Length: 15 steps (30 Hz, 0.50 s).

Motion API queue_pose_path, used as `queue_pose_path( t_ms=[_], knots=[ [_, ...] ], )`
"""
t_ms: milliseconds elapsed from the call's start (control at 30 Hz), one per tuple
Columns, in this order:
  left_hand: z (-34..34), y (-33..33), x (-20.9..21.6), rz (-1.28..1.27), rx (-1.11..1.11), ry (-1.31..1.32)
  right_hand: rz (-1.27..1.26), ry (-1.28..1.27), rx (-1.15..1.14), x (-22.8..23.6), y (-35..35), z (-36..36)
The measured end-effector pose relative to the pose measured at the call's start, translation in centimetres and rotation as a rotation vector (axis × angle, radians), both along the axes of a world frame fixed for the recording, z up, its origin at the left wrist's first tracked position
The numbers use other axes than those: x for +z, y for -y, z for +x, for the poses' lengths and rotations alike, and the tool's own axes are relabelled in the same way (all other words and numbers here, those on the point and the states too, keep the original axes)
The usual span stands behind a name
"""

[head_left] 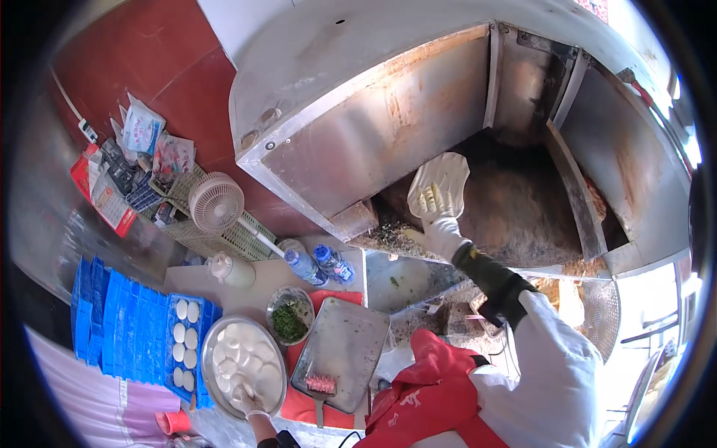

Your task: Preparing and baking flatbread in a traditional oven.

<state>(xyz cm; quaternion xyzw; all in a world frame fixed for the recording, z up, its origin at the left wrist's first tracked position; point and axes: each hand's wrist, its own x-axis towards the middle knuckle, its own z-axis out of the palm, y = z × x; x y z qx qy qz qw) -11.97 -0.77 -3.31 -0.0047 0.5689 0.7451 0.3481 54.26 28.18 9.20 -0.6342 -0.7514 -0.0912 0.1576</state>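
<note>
My right hand (pixel 443 224), in a white glove yellowed at the fingers, reaches into the metal oven. Its fingers are stretched out flat on a sheet of pale dough (pixel 448 173), thumb held apart. The dough is oval with a rippled surface. My left hand (pixel 245 396) is down at the near edge of a round metal basin (pixel 280 366), touching the pale dough pieces (pixel 243 351) inside. Its fingers blend with the dough, so their grip is unclear. Beside the basin, a metal tray (pixel 345 328) holds a pink minced lump (pixel 321 384) and a scraper (pixel 319 411).
Steel panels (pixel 381 127) surround the dark oven floor (pixel 515 201). Blue crates (pixel 134 321) are stacked left, the nearest holding several dough balls (pixel 179 333). A bowl of chopped greens (pixel 290 321), bottles (pixel 305 267) and a small fan (pixel 216 203) stand behind the tray.
</note>
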Motion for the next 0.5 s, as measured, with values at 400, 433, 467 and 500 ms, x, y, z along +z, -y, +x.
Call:
queue_pose_path(
  t_ms=[400, 433, 467, 500],
  knots=[
    [4.5, -0.3, 3.1, 0.030, 0.038, 0.013, 0.013, 0.319, -0.348, -1.5, -7.5, 5.3],
    [4.7, -0.4, 2.8, 0.031, 0.047, 0.013, -0.124, 0.190, -0.285, -2.0, -9.7, 7.5],
    [4.9, -0.2, 2.6, 0.024, 0.002, 0.026, -0.087, 0.029, -0.222, -1.7, -11.4, 9.5],
    [5.2, -0.7, 2.5, 0.018, -0.061, 0.042, -0.195, 0.031, -0.266, -2.3, -14.2, 12.5]
  ],
)
